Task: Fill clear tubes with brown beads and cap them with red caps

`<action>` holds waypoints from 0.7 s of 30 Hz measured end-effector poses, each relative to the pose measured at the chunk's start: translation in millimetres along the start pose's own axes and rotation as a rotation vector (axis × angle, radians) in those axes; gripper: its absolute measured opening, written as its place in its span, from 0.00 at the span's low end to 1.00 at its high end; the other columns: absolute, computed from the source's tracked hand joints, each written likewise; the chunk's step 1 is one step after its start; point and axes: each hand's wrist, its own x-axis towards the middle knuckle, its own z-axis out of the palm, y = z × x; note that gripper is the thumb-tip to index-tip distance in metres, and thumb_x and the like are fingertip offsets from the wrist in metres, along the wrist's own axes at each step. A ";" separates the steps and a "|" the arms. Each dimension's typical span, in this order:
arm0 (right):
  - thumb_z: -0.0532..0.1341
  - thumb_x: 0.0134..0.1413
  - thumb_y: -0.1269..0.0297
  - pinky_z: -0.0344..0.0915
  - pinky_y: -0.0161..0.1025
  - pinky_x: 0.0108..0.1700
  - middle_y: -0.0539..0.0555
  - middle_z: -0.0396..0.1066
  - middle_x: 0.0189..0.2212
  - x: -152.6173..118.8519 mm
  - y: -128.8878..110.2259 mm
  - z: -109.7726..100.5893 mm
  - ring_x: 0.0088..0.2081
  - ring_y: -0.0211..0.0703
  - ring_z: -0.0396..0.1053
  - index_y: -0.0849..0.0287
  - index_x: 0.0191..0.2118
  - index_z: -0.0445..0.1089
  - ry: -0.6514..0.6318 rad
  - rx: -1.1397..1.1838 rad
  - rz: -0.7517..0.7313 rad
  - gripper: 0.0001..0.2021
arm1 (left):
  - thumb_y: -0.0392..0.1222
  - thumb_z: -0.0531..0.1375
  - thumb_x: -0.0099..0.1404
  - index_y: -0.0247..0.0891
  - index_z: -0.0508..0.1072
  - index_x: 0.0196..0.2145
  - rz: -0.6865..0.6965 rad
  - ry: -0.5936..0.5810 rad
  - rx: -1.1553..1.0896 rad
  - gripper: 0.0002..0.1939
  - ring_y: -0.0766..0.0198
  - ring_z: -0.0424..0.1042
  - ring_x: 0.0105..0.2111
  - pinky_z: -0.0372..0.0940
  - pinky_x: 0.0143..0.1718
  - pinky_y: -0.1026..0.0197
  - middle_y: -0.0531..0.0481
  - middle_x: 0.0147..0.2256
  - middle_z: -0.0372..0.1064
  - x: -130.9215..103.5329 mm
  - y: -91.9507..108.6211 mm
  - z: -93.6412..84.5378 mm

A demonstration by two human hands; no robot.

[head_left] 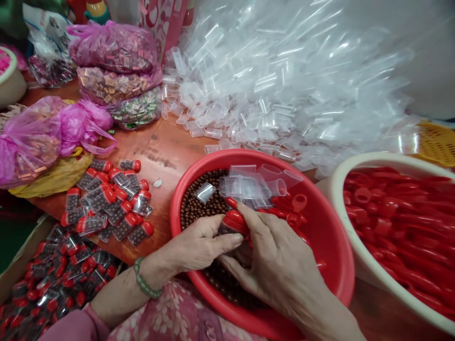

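Observation:
Over a red basin (337, 265), my left hand (202, 244), with a green bead bracelet at the wrist, pinches a red-capped clear tube (229, 226) between thumb and fingers. My right hand (277, 251) closes around the same red caps (235, 218) from the other side, partly hiding them. Below the hands the basin holds brown beads (199, 208). Clear empty sleeves (247, 184) lie on the beads, with red plastic caps (296, 210) to their right.
Finished-looking filled tubes (110, 201) are heaped at left on the orange table (156, 147), more in a box (67, 270) below. Pink bags (117, 47) stand behind. A pile of clear sleeves (277, 80) spreads at the back. A cream basin (337, 189) of red parts stands right.

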 end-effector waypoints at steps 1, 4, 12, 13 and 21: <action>0.57 0.58 0.55 0.67 0.48 0.35 0.66 0.71 0.38 1.3 0.0 0.4 0.35 0.55 0.70 0.68 0.63 0.51 0.012 -0.014 -0.027 0.33 | 0.59 0.67 0.54 0.33 0.74 0.39 0.008 0.007 0.022 0.25 0.64 0.67 0.35 0.63 0.43 0.60 0.49 0.34 0.70 0.1 0.3 0.4; 0.56 0.56 0.56 0.64 0.45 0.32 0.62 0.70 0.32 4.3 1.5 1.8 0.31 0.52 0.68 0.68 0.60 0.55 0.048 -0.067 -0.096 0.29 | 0.63 0.65 0.54 0.33 0.75 0.38 0.037 0.009 0.077 0.28 0.62 0.66 0.37 0.63 0.45 0.59 0.49 0.34 0.70 0.4 2.0 1.3; 0.56 0.57 0.56 0.63 0.42 0.29 0.62 0.70 0.28 6.9 5.0 5.1 0.29 0.50 0.65 0.72 0.51 0.62 0.116 -0.135 -0.203 0.24 | 0.63 0.65 0.54 0.31 0.76 0.39 0.067 -0.012 0.035 0.30 0.61 0.70 0.37 0.63 0.47 0.58 0.47 0.34 0.73 1.9 -1.4 0.2; 0.56 0.58 0.56 0.63 0.42 0.30 0.62 0.71 0.29 6.8 4.4 5.1 0.30 0.50 0.66 0.73 0.53 0.62 0.119 -0.131 -0.198 0.24 | 0.63 0.65 0.54 0.31 0.76 0.40 0.051 -0.004 0.010 0.30 0.60 0.71 0.38 0.64 0.47 0.57 0.46 0.35 0.74 1.9 -1.2 0.8; 0.57 0.60 0.60 0.67 0.48 0.40 0.73 0.74 0.41 4.2 -11.7 6.4 0.39 0.55 0.71 0.81 0.54 0.61 0.099 -0.140 -0.163 0.25 | 0.57 0.60 0.61 0.33 0.78 0.41 0.002 0.282 -0.149 0.23 0.51 0.69 0.54 0.60 0.59 0.52 0.43 0.43 0.78 -1.5 4.6 11.1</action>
